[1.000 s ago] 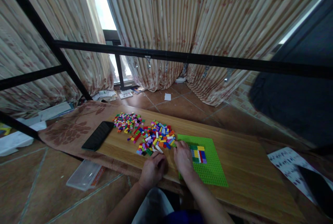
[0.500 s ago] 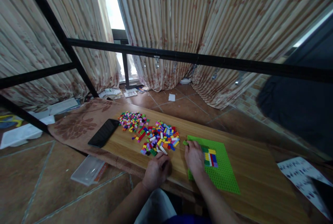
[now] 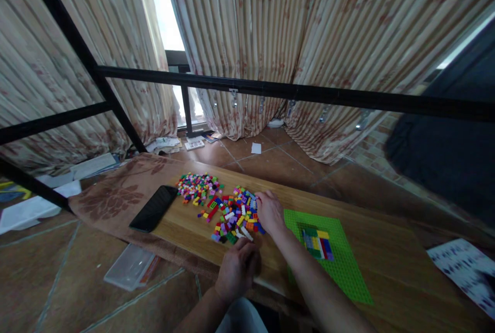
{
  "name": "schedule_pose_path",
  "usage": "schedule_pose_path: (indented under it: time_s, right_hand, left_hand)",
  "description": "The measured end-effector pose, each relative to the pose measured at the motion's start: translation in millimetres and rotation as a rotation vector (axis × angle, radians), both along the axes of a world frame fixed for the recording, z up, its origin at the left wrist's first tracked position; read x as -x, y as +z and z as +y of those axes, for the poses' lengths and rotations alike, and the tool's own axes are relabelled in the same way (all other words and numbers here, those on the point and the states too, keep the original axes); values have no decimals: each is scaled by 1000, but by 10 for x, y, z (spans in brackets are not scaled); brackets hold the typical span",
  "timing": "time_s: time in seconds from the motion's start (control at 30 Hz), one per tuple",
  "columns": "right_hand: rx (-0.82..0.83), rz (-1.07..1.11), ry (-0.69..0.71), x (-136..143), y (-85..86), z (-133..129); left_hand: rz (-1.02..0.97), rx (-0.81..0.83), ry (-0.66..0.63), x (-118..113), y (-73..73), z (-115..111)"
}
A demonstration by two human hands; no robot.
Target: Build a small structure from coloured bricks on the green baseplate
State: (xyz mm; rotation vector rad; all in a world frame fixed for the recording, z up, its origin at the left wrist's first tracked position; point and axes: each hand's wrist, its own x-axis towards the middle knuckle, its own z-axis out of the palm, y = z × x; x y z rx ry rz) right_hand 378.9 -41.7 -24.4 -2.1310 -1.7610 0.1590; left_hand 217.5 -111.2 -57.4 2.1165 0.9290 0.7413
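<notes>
My right hand [image 3: 271, 213] is at the right edge of a heap of larger toy bricks [image 3: 232, 214], fingers bent together with the tips among the bricks. Whatever its fingertips hold is too small to make out. Just below the heap, my left hand [image 3: 236, 267] rests near the table's front edge, fingers curled in; anything inside them is hidden. On the right lies a green baseplate [image 3: 346, 266], partly behind my right forearm. A flat block of coloured bricks [image 3: 319, 244], in green, yellow, white, red, blue and purple, is on it.
Tiny bricks [image 3: 198, 186] form a second heap at the far left of the wooden table [image 3: 402, 266]. Beside it lies a black phone [image 3: 153, 209] on a brown cloth [image 3: 119, 183]. A black metal bar [image 3: 270, 88] crosses beyond the table. A printed sheet [image 3: 460, 266] lies at right.
My right hand has moved left from the baseplate to the larger brick heap. A green brick seen at its fingertips before no longer shows there. My left hand stays curled in nearly the same spot.
</notes>
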Motion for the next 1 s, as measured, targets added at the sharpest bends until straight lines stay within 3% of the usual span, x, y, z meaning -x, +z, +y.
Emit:
schedule_pose_path:
  time_s: [0.13, 0.23, 0.53, 0.67, 0.8, 1.0]
  right_hand:
    - [84, -4, 28, 8, 2, 479]
    - [127, -7, 35, 16, -30, 642]
    - [77, 56, -61, 152, 3, 555]
    - [-47, 120, -59, 183, 148, 351]
    - [-115, 201, -25, 231, 251, -80]
    - [-163, 516, -18, 86, 62, -1077]
  left_hand:
    - [-10, 19, 4, 1, 5, -4]
    - [-13, 29, 8, -3, -6, -1]
    - [-16, 34, -22, 1, -41, 36]
    - [-18, 14, -26, -9, -37, 44]
    - [-32, 9, -38, -13, -22, 55]
    - [-71, -10, 13, -12, -3, 44]
